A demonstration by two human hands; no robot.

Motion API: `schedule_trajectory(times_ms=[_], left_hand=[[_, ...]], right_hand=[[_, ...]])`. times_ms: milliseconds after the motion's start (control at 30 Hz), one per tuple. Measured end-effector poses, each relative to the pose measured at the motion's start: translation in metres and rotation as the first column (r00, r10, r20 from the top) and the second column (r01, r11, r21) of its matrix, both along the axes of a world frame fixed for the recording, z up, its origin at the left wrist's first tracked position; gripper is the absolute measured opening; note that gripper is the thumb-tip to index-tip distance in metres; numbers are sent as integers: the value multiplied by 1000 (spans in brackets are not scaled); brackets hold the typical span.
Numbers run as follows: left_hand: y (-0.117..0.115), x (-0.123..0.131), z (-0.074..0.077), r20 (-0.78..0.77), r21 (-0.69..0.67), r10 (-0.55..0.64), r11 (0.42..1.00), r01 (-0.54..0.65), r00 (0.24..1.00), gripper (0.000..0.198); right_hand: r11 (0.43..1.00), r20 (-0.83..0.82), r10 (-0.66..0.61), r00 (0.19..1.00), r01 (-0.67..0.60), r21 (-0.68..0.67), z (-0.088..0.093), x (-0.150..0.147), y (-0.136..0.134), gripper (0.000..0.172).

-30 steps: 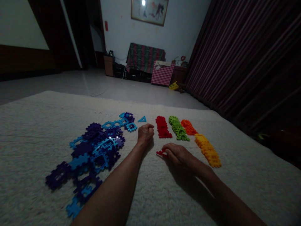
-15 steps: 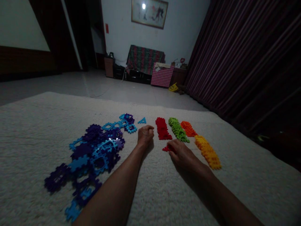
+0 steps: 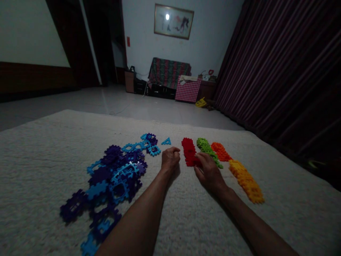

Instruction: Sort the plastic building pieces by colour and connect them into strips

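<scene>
Ref = row of red toothed plastic pieces [image 3: 188,149] on cream textured mat [image 3: 191,220]. Pile of purple and light-blue toothed plastic pieces [image 3: 99,176] left, extends nearer. Yellow toothed plastic row [image 3: 245,180] right, nearer. Right hand [image 3: 210,174] at ref's near end, fingers touching red; can't tell if gripping. Left hand [image 3: 170,159] curled closed, just left. Lime-green toothed plastic row [image 3: 204,145] just right. Light-blue plastic triangle [image 3: 166,143] left of far end.
</scene>
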State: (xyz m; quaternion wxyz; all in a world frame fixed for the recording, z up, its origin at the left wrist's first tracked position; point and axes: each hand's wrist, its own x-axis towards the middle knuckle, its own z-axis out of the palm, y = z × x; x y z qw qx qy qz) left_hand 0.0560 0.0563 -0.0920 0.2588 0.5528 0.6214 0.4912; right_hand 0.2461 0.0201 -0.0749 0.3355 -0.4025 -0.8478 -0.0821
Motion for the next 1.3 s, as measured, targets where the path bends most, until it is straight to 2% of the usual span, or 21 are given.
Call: schedule_trajectory(times_ms=[200, 367, 700, 833, 900, 1000, 1100, 1300], left_hand=[[-1, 0, -2, 26, 13, -15, 1000, 15, 1000, 33], [-5, 1, 3, 64, -8, -8, 1000, 8, 998, 32], [-6, 0, 5, -28, -12, -36, 999, 36, 999, 33], [-19, -1, 6, -52, -21, -86, 996, 85, 995, 35], [-31, -1, 6, -90, -4, -134, 991, 135, 987, 30], [-46, -4, 4, -234, 37, -261, 960, 277, 936, 17], [-52, -7, 2, -345, 67, -315, 931, 358, 884, 20], [-51, -10, 3, -379, 63, -306, 933, 355, 873, 21]], right_hand=[[1000, -63, -5, 998, 6, 22, -12, -1, -30, 34], [995, -108, -95, 990, 96, 1, -21, 0, -45, 24], [981, -121, -188, 975, 179, -80, -23, -1, -39, 16], [975, -130, -211, 969, 198, -106, -26, 1, -38, 19], [970, -139, -230, 963, 215, -115, -26, 1, -39, 20], [960, -151, -265, 952, 245, -135, -24, -5, -40, 21], [960, -182, -253, 950, 224, -165, -20, -20, -38, 22], [974, -252, -166, 954, 118, -195, -16, -50, -28, 24]])
